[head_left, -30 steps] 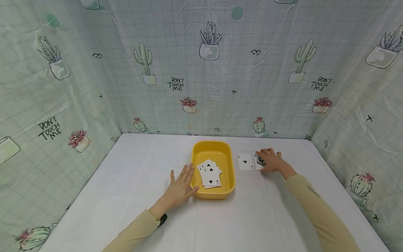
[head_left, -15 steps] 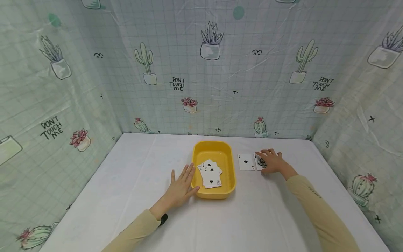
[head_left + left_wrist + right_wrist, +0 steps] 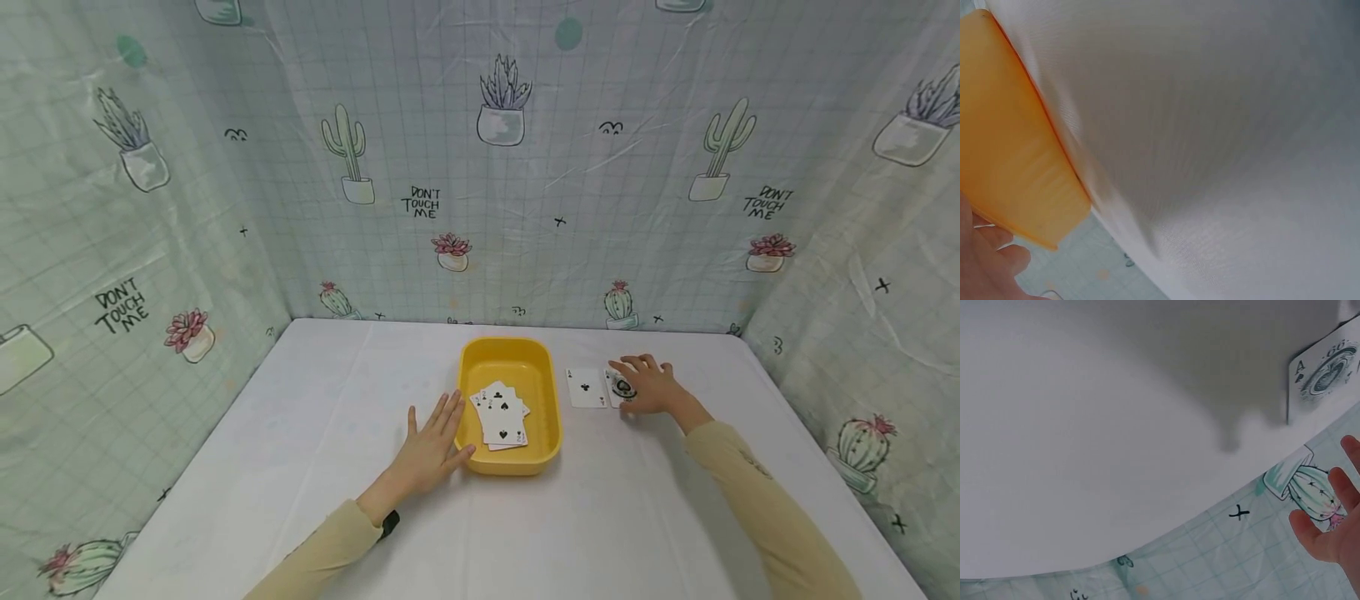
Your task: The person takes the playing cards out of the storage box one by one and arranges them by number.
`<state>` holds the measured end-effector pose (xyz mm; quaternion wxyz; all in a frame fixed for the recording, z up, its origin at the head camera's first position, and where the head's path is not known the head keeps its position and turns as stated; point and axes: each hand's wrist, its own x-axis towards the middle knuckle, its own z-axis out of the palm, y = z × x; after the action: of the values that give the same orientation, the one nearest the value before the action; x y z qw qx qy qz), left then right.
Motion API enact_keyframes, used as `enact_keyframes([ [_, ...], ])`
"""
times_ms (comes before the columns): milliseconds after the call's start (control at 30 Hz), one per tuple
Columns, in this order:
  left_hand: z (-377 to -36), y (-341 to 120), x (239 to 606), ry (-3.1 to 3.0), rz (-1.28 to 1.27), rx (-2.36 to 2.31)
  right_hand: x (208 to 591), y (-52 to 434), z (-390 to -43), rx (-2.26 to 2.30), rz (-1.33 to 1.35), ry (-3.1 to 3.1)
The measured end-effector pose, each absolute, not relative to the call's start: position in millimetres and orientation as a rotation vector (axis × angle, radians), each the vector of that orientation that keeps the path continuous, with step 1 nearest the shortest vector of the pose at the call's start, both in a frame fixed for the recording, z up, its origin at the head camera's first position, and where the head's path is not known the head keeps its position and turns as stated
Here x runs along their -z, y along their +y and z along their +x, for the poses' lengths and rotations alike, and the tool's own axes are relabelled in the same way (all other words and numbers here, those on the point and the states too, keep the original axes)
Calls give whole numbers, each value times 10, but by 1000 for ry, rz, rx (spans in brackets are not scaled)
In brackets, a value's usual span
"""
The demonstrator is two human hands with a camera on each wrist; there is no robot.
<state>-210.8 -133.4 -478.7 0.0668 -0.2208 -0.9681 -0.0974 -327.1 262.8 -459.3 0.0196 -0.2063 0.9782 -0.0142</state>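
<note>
My left hand (image 3: 423,457) rests with spread, fairly straight fingers against the left rim of a yellow plastic tray (image 3: 551,442). The left wrist view shows that hand (image 3: 991,256) beside the tray's wall (image 3: 1016,137). Inside the tray, several black-suit playing cards (image 3: 501,421) lie face up, overlapping. An ace of clubs (image 3: 585,389) lies on the table to the tray's right. Beside it is an ace of spades (image 3: 619,390), partly covered by my right hand (image 3: 651,387), whose fingers are spread over it. I cannot tell whether they touch the card.
A white cloth-covered table (image 3: 322,383) carries the tray and cards. Its far edge meets a fabric backdrop (image 3: 525,192) printed with cacti, and similar fabric walls stand left and right. A dark band (image 3: 389,523) shows at my left wrist.
My right hand's fingers have shifted slightly, so more of the ace of spades shows. The left hand, tray and other cards have stayed in place.
</note>
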Motion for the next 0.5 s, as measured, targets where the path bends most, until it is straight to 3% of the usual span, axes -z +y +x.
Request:
enact_keyframes([
  [500,-2127,-1341,4839,-2897,-677,345,4300,2166,-3053,207,-933,3185],
])
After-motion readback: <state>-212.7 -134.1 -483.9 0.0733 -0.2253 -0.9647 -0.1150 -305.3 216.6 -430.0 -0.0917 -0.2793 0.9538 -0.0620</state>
